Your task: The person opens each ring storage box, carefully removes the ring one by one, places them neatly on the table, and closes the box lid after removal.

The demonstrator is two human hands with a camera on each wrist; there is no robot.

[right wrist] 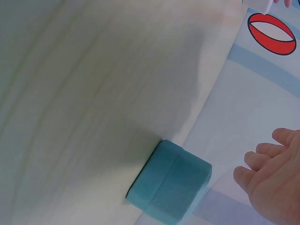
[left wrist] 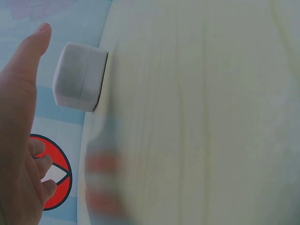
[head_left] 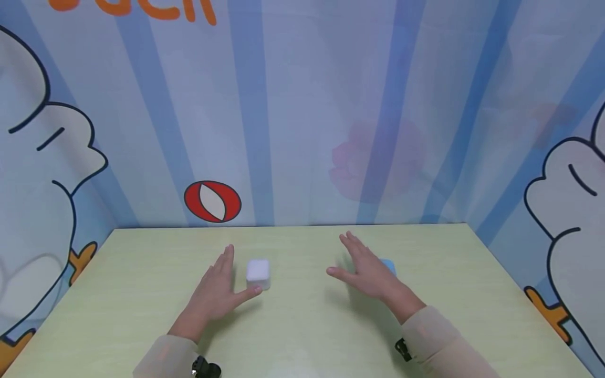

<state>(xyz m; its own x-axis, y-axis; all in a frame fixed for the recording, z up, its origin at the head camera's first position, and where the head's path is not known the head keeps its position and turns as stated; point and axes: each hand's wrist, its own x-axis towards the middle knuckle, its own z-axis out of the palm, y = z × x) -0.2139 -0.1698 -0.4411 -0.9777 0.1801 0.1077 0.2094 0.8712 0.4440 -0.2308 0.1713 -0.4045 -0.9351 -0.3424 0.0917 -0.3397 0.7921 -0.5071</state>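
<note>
A small white block with rounded edges stands on the table, left of the middle. Just left of it is my left hand, fingers stretched forward and thumb out to the side near the block's front. In the left wrist view a gap shows between the thumb and the white block. My right hand hovers with fingers straight and thumb spread. Partly hidden behind it in the head view is a blue block; the right wrist view shows this block whole, apart from the hand. Both hands hold nothing.
A curtain with blue stripes and cartoon figures hangs behind the table's back edge and along both sides. A red-and-white oval is printed on it. Dark straps sit at both sleeve cuffs.
</note>
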